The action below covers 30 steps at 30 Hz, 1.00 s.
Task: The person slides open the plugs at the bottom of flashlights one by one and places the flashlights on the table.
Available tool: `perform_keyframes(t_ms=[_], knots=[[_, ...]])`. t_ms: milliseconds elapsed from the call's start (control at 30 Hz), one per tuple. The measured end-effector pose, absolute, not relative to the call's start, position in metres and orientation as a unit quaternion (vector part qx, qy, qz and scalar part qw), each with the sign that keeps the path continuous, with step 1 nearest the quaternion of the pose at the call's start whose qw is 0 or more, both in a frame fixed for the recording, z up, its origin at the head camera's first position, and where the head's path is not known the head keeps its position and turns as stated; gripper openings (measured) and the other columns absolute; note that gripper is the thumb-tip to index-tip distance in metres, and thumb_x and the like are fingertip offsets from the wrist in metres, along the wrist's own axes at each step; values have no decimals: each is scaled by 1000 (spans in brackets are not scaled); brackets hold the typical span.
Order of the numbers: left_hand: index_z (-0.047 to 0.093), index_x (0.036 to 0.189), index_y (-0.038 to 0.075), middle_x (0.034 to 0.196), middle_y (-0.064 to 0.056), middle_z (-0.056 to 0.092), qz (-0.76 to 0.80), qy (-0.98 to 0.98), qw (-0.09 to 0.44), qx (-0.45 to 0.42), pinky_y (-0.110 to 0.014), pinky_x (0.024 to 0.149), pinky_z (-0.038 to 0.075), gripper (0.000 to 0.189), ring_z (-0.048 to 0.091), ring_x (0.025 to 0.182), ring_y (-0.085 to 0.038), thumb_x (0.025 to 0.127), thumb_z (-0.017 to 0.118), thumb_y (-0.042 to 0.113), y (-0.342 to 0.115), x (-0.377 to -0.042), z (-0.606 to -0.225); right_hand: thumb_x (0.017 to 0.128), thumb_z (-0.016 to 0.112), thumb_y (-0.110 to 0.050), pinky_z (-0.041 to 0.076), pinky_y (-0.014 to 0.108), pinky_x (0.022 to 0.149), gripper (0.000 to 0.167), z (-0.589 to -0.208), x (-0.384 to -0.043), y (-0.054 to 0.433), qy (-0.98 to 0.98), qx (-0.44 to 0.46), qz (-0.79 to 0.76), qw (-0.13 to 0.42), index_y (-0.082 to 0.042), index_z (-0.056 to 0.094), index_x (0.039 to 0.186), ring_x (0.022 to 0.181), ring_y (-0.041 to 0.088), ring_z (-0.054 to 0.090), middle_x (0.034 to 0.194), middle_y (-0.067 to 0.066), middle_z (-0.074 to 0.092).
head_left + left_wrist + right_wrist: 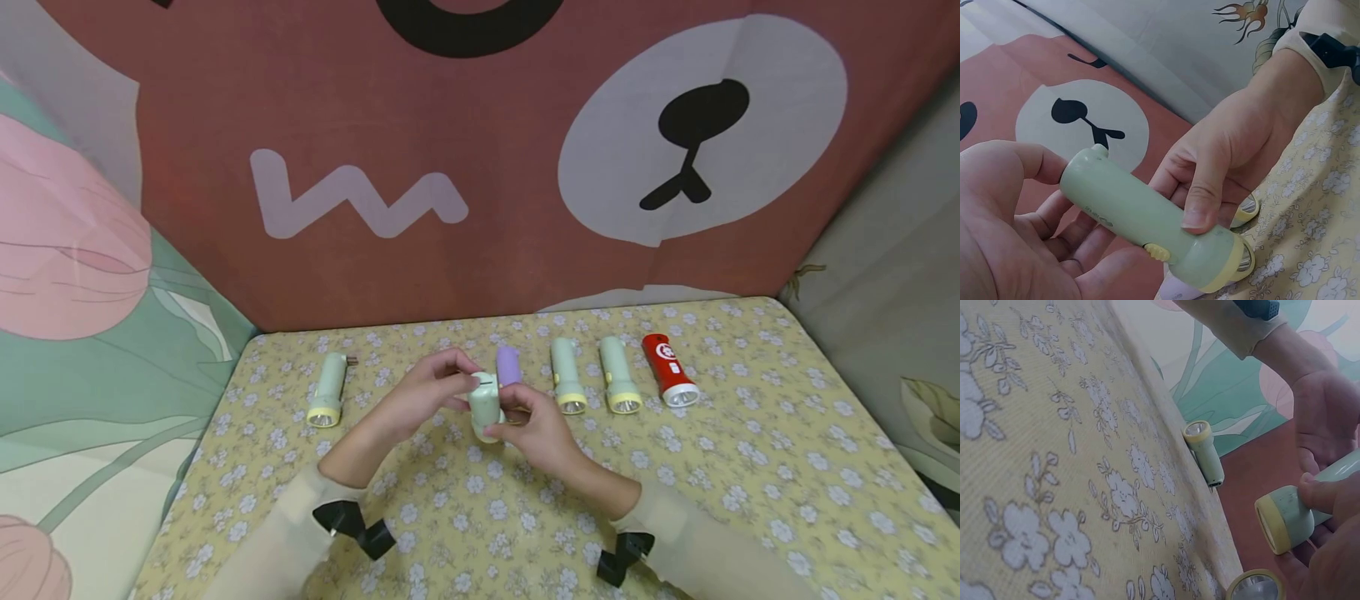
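A pale green flashlight with a yellow-rimmed head is held between both hands above the table. My right hand grips it near the head, thumb laid along the body in the left wrist view. My left hand has its fingertips at the tail end, and its other fingers curl beside and below the body. A yellow switch shows on the side of the flashlight. Behind the hands lies a purple flashlight, partly hidden. The right wrist view shows the held flashlight's head from the front side.
On the flowered tablecloth, a green flashlight with metal prongs out lies at left. To the right lie two green flashlights, one nearer and one farther, then a red flashlight. A printed cloth hangs behind.
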<state>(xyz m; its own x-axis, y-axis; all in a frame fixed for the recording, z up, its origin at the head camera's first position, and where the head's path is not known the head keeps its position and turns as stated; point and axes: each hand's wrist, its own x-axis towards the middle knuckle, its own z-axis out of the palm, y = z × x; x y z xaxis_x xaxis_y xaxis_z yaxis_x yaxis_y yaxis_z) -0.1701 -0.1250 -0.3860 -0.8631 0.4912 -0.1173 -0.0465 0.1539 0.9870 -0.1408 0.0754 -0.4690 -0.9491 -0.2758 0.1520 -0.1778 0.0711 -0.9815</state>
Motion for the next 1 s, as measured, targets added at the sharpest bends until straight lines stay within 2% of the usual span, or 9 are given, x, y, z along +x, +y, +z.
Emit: perform_keyframes(t_ms=[233,500,667,900,1000], knots=[[63,103,1,110,-9,62,625,736,206,158,-57,89,56,13,64,96,-20,99,60,12,-121,-169,-385,83,82,3,56,30,95,31,-471,-140,76,728,-156,-666,36,1,69,111,109,28,67,113,14,70],[62,101,1,107,-8,62,624,739,203,152,-62,90,54,11,63,94,-20,98,61,11,-119,-169,-385,82,82,3,58,30,93,33,-470,-140,77,727,-160,-667,35,1,69,113,107,28,68,112,14,71],[60,97,4,102,-6,61,616,746,200,155,-56,86,56,9,61,92,-19,98,62,12,-118,-169,-387,82,82,3,58,31,93,33,-472,-140,78,726,-164,-668,30,1,70,112,107,28,68,111,13,71],[58,93,5,99,-6,60,611,750,199,159,-66,89,51,10,59,89,-20,99,62,13,-116,-170,-388,82,81,4,57,30,94,33,-472,-139,78,732,-167,-660,26,1,69,113,107,29,67,112,13,71],[58,93,5,98,-6,60,608,751,200,160,-64,88,52,11,59,90,-20,99,62,13,-115,-170,-388,82,81,4,57,30,94,33,-472,-139,78,732,-164,-660,26,1,69,112,107,28,67,111,13,71]])
